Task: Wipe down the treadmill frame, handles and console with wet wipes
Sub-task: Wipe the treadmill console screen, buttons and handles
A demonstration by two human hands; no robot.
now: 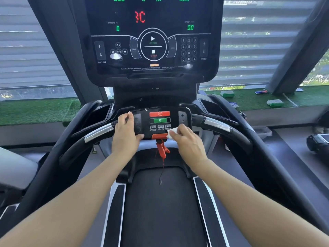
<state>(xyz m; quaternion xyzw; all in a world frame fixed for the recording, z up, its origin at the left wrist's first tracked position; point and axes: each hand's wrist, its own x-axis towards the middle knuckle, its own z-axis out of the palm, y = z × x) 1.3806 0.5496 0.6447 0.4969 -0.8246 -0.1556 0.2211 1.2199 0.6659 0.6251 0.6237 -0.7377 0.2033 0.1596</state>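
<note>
Step in hand: the small control panel (160, 122) between the handles is being wiped; this is judged as the console part of the task.
Right hand: the right hand (187, 139) holds a folded white wet wipe (172, 133) with curled fingers, and the wipe is pressed on the lower right corner of the panel, just beside the speed buttons.
Left hand: the left hand (127, 132) grips the left edge of the panel, thumb below and fingers over the top, so the panel is steadied.
Next move: it is judged that the wipe should be drawn across the panel to the left, with care around the red stop button (159, 113) and the green go button (160, 120), because the display is lit.
Risk: the red safety clip (162, 150) hangs just under the panel and could be pulled by the wipe.
Large console (153, 38): one, above, not touched now.
Handles: two are seen, the left handle (98, 133) and the right handle (218, 124), both with a chrome part.
Wipes in use: one.
Hands: two, both on the panel.
Running belt (163, 202): one, below the arms.
</note>
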